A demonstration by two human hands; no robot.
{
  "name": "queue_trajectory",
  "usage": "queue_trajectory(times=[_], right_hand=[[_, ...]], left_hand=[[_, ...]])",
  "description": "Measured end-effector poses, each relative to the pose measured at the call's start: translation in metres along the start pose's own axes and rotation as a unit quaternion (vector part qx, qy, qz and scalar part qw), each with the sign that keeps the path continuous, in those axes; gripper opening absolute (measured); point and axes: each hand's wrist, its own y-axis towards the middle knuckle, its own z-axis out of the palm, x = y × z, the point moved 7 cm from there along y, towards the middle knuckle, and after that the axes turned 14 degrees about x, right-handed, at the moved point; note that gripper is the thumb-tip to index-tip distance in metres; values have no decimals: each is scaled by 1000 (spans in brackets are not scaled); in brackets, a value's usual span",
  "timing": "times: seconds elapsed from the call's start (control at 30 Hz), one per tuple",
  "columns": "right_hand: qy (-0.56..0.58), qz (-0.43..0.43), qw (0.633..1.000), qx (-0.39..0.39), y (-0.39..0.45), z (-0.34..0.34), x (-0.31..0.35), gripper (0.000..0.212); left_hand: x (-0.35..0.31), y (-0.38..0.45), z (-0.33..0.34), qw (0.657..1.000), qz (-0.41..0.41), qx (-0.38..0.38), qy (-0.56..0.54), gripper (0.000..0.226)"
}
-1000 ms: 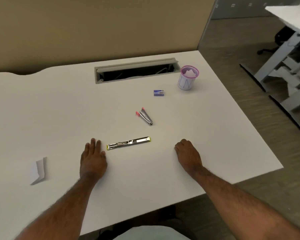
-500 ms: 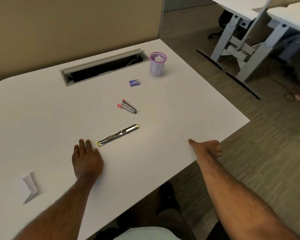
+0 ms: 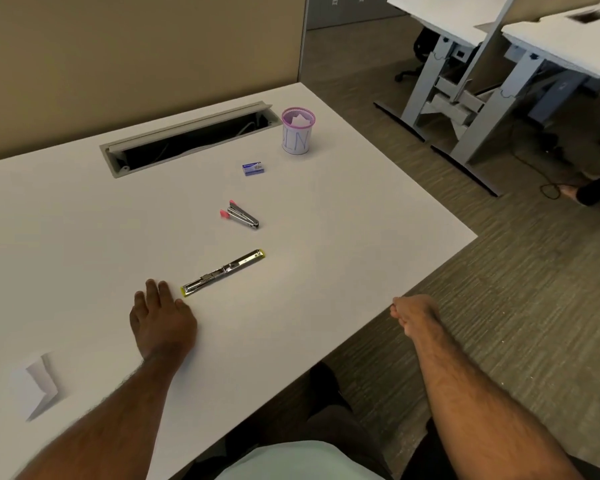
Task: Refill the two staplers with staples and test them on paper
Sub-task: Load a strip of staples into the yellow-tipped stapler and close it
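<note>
A yellow stapler (image 3: pixel 223 271) lies folded out flat on the white desk (image 3: pixel 84 237), its metal channel facing up. Beyond it lies a small pink stapler (image 3: pixel 242 217), partly opened. A blue staple box (image 3: pixel 253 168) sits farther back. A folded piece of white paper (image 3: pixel 40 382) lies at the desk's near left. My left hand (image 3: pixel 160 322) rests flat on the desk, fingertips just left of the yellow stapler's near end. My right hand (image 3: pixel 414 313) hangs off the desk's right edge, fingers curled, with nothing in it.
A pink mesh cup (image 3: pixel 298 130) with paper inside stands at the back right, beside an open cable slot (image 3: pixel 191 140). A beige partition runs behind the desk. Other desks' legs (image 3: pixel 471 109) stand on the carpet to the right, where a person's foot (image 3: pixel 568 192) shows.
My right hand has slid off the desk to the right edge and curled into a fist. The view has swung to the right. My left hand stays flat by the yellow stapler.
</note>
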Motion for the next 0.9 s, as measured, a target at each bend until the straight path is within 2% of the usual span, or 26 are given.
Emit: queue_trajectory(times=[0.1, 0.2, 0.27, 0.43, 0.7, 0.8, 0.9], right_hand=[[-123, 2, 992, -37, 0, -8, 9, 24], [-250, -69, 962, -82, -4, -8, 42, 21], [-295, -131, 943, -83, -3, 1, 71, 19], [-285, -289, 914, 1, -1, 54, 152, 22], [-239, -435, 866, 62, -12, 127, 269, 16], [-211, -475, 853, 53, -14, 142, 330, 18], [-231, -513, 827, -4, -15, 154, 394, 23]], left_hand=[[-1, 6, -1, 1000, 4, -4, -6, 52], [-3, 12, -1, 1000, 20, -7, 1, 51], [-2, 19, -2, 999, 35, 2, 29, 51], [11, 38, -5, 997, 30, 37, 64, 54], [24, 67, -14, 998, -7, 57, 31, 59], [23, 82, -17, 998, -26, 61, 23, 61], [24, 101, -23, 996, -44, 77, 10, 64]])
